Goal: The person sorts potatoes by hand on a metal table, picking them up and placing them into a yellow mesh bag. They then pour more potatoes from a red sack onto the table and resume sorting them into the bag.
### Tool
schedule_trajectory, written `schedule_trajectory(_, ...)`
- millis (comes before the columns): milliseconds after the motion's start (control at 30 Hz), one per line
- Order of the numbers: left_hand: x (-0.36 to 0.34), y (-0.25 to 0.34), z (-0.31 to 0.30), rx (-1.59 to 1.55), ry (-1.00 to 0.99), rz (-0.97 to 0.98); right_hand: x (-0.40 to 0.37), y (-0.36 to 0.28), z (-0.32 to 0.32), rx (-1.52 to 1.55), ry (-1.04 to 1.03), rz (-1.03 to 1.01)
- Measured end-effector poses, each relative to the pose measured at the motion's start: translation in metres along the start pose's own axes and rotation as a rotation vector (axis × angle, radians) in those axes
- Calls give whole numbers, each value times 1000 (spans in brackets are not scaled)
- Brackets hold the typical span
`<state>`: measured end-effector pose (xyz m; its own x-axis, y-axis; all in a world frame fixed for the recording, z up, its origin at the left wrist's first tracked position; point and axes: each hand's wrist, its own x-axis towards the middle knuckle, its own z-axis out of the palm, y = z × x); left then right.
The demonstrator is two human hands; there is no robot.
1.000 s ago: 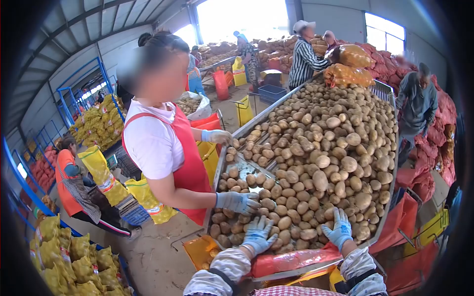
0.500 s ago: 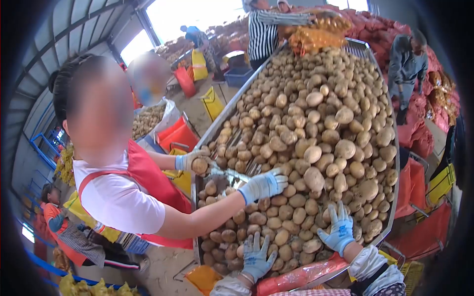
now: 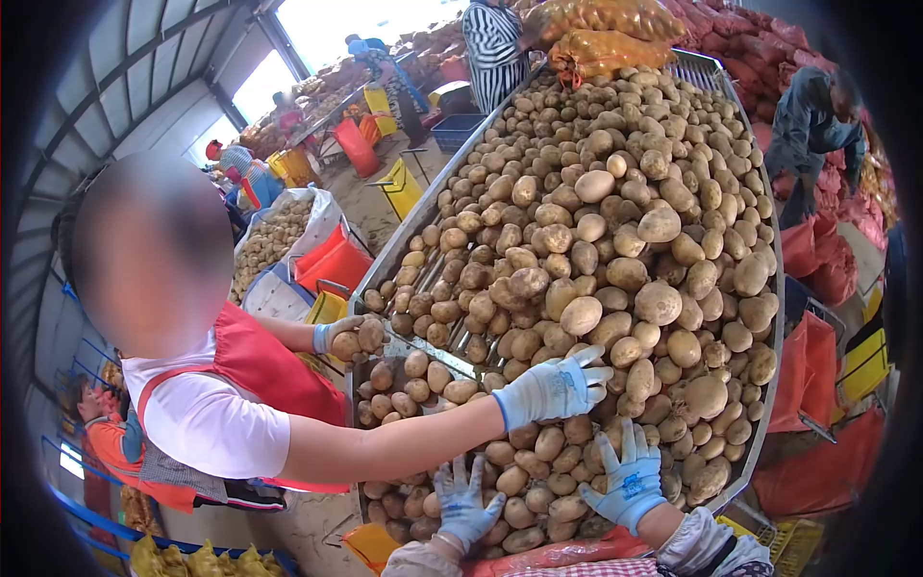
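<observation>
A broad heap of potatoes (image 3: 582, 314) covers the metal sorting table (image 3: 765, 423). My left hand (image 3: 467, 505), in a light blue glove, lies with spread fingers on the potatoes at the near edge. Farther right, my right hand (image 3: 627, 480), gloved alike, rests palm down on the pile, its fingers stretched apart. Neither hand grips a potato. Just beyond them, a co-worker's gloved hand (image 3: 556, 387) reaches across the heap. That person's other gloved hand (image 3: 341, 337) holds potatoes at the table's left side.
The co-worker in a red apron (image 3: 264, 385) stands close at left, one arm across the table. Filled mesh sacks (image 3: 611, 53) lie at the far end. Red chutes (image 3: 806, 370) hang along the right side. A white sack of potatoes (image 3: 279, 236) stands beyond the co-worker.
My hands have shifted slightly left in view, still spread on the potatoes. The co-worker's reaching hand has moved right over the heap. My view has turned a little.
</observation>
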<state>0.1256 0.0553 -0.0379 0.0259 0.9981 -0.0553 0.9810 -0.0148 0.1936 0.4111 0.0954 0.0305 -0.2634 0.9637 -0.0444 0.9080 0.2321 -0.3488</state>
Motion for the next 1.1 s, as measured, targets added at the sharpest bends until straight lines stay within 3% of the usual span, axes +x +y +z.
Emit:
schedule_trajectory(133, 27, -9, -4, -62, -28, -84, 12, -5, 7, -50, 40, -80)
schedule_trajectory(300, 27, -11, 4, 29, 71, -14, 24, -30, 1, -103, -8, -1)
schedule_trajectory(367, 17, -8, 7, -78, 78, 54, 20, -36, 8, -262, 27, -51)
schedule_trajectory(400, 6, -8, 7, -92, 86, 195, 20, -41, 6, -296, -9, -62)
schedule_trajectory(433, -7, 0, -4, 35, 7, 256, 20, -43, 7, -304, -9, -56)
schedule_trajectory(500, -27, -6, -2, -66, -80, 352, 19, -42, 9, -358, -3, -98)
schedule_trajectory(567, -44, -19, -10, -46, -21, 344, 15, -34, 11, -317, 22, -95)
schedule_trajectory(633, -51, -37, -8, -26, 40, 336, 10, -22, 21, -213, 292, 58)
schedule_trajectory(700, -50, -51, 2, 39, 72, 255, -2, -35, 18, -357, 353, 45)
schedule_trajectory(767, -41, -48, -1, 121, 41, 238, -11, -66, 16, -250, 46, -269)
schedule_trajectory(833, -20, -45, -17, 200, 18, 227, -11, -85, 39, -158, -279, -269)
schedule_trajectory(967, 11, -52, -24, 81, 4, 211, -6, -98, 47, -303, -357, -256)
schedule_trajectory(1067, -15, -53, -22, 111, -21, 277, -3, -82, 41, -277, -109, -381)
schedule_trajectory(1100, -31, -52, -22, 105, -43, 306, -6, -78, 40, -272, -143, -371)
